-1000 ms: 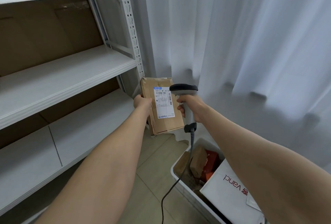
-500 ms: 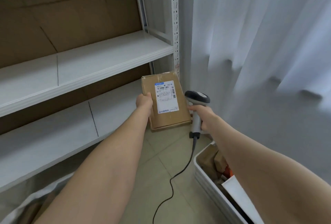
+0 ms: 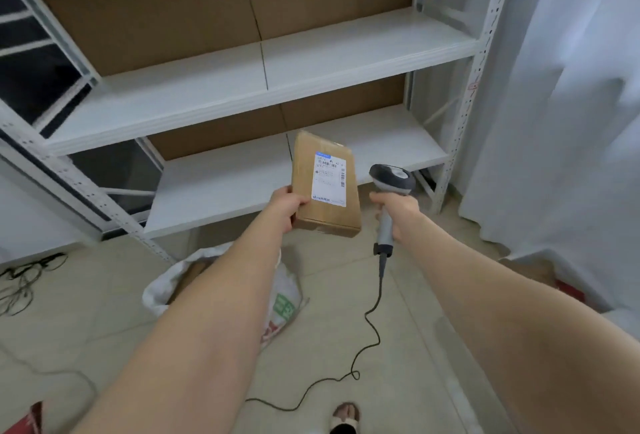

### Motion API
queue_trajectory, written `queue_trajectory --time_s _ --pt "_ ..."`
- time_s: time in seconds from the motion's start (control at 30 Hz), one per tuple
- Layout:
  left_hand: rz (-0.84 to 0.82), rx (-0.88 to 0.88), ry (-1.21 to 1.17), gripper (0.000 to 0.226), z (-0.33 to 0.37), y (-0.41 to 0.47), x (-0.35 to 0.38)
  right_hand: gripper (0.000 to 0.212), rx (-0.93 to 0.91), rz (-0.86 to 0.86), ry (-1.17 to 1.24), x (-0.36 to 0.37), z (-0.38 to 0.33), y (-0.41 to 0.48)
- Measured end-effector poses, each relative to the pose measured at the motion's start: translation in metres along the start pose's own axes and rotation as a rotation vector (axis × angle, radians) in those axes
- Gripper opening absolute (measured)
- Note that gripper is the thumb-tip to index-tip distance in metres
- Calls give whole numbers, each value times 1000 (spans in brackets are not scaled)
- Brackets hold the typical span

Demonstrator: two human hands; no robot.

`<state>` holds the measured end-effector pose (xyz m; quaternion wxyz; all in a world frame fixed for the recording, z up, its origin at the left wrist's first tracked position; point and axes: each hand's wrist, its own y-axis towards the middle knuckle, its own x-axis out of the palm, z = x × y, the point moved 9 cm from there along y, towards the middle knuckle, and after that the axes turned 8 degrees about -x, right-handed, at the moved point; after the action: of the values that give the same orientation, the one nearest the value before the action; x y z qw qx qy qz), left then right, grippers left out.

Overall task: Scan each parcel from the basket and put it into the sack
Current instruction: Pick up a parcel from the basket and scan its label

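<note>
Left hand (image 3: pixel 285 208) grips the parcel (image 3: pixel 304 173) at its lower left edge, thumb on the front face, fingers out of sight behind it. The parcel is a flat brown carton held near upright in the air, its white label (image 3: pixel 329 179) facing the camera.

Right hand (image 3: pixel 398 213) is curled round the handle of the scanner (image 3: pixel 393 177), head up, just right of the parcel and not touching it. A black cable (image 3: pixel 374 312) drops from the handle's base to the floor (image 3: pixel 415 347) and loops across the tiles.

The white sack (image 3: pixel 287 298) lies on the floor under the left forearm, partly hidden by it, mouth open with something brown inside. The parcel is above and beyond the sack, not in it.

Behind stands a white metal shelf (image 3: pixel 225 187) with a brown cardboard backing. A white curtain (image 3: pixel 571 121) hangs at right. Dark wires (image 3: pixel 20 281) lie tangled at far left. A sandalled foot (image 3: pixel 344 416) shows at the bottom edge.
</note>
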<state>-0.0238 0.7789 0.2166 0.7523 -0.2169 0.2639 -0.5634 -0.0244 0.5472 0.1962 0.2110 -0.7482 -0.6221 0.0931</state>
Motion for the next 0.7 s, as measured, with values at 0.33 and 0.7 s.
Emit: queue_trajectory --time_s 0.33,0.7 --pt "247 -87 -39 40 -56 44 -221 18 101 -214 -16 220 69 -38" --pt "253 -167 -2 24 -85 166 -387 16 248 -226 16 418 170 -3"
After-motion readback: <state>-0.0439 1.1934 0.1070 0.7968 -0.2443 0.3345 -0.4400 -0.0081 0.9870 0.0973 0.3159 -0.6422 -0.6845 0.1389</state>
